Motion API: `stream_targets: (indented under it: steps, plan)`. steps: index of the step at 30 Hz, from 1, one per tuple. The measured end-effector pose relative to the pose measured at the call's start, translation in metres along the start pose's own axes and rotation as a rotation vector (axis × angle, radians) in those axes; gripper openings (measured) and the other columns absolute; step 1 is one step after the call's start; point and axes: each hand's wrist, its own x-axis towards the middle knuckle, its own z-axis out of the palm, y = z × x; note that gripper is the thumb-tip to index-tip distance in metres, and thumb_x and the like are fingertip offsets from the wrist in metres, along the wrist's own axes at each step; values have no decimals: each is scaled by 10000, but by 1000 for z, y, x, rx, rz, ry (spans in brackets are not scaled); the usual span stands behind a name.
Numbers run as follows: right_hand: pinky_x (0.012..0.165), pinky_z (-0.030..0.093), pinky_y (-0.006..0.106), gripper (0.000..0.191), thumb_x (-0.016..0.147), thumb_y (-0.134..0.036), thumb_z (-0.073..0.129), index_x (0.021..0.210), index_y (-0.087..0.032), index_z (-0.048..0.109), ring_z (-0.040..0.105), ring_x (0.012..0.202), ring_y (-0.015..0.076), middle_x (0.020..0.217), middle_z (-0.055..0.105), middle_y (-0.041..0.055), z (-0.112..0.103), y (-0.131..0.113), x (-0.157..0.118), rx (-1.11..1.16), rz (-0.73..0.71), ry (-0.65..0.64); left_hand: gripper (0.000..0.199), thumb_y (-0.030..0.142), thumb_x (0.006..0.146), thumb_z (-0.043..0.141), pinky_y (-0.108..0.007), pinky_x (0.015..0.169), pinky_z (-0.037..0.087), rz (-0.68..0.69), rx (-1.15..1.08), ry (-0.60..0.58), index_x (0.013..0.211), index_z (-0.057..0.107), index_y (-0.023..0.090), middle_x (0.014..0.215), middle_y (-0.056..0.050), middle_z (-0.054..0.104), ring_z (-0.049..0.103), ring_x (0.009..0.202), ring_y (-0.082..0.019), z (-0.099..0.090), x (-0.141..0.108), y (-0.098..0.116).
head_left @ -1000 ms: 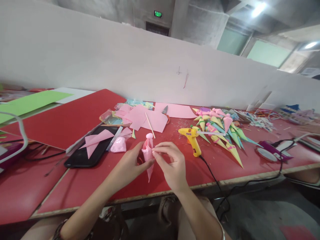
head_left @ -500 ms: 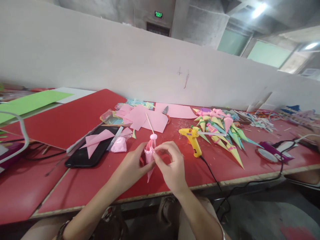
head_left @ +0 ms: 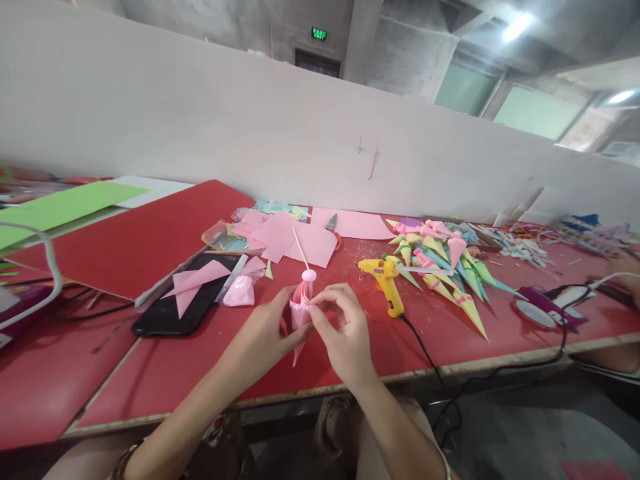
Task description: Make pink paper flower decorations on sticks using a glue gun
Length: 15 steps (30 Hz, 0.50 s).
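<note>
Between my hands, over the red table (head_left: 190, 380), is a pink paper cone (head_left: 301, 316), its tip pointing down. My left hand (head_left: 273, 321) grips it from the left, thumb across its front. At the cone's upper right edge, my right hand (head_left: 345, 333) pinches the rim with thumb and index finger. A thin stick (head_left: 299, 247) with a pink knob (head_left: 309, 275) near its lower end rises from or just behind the cone's mouth; I cannot tell which. A bag of pink clay-like material (head_left: 240, 291) lies left of my left hand.
A yellow glue gun (head_left: 387, 280) with its cord lies right of my hands, before a pile of coloured paper cones (head_left: 440, 250). Left is a black phone (head_left: 185, 313) under pink paper pieces. Scissors (head_left: 332, 222) and pink sheets (head_left: 320, 247) lie behind. Another person's hand (head_left: 627, 263) shows far right.
Both hands keep nearly the same hold on the pink paper cone. The whole view has shifted very slightly; the other person's hand at far right has moved a little.
</note>
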Motion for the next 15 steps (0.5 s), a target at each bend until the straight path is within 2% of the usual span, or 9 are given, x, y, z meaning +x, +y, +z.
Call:
stream_targets:
  steps: [5,11,15]
  plan:
    - [766,477,311,58,800,-163,585,830,-212,594,561,821,160,853,552,14,0,1,0,18,-5,5,346,369,749,529,-227,455,360,18,37,29,1026,507,163,609,40,565,535,472,-143,0,0,0]
    - [760,482,298,106,840,-154,514,841,-208,604,566,837,155,866,556,23,-1,-1,-1,27,-21,-18,332,371,753,529,-222,461,371,-20,-23,-12,1012,497,166,616,49,539,539,497,-139,-1,-1,2]
    - [779,491,314,69,811,-178,570,856,-213,610,567,840,164,884,556,28,0,0,0,7,-18,-32,331,394,775,524,-228,469,382,-31,-61,-32,1017,498,170,623,49,534,540,512,-142,-1,-1,2]
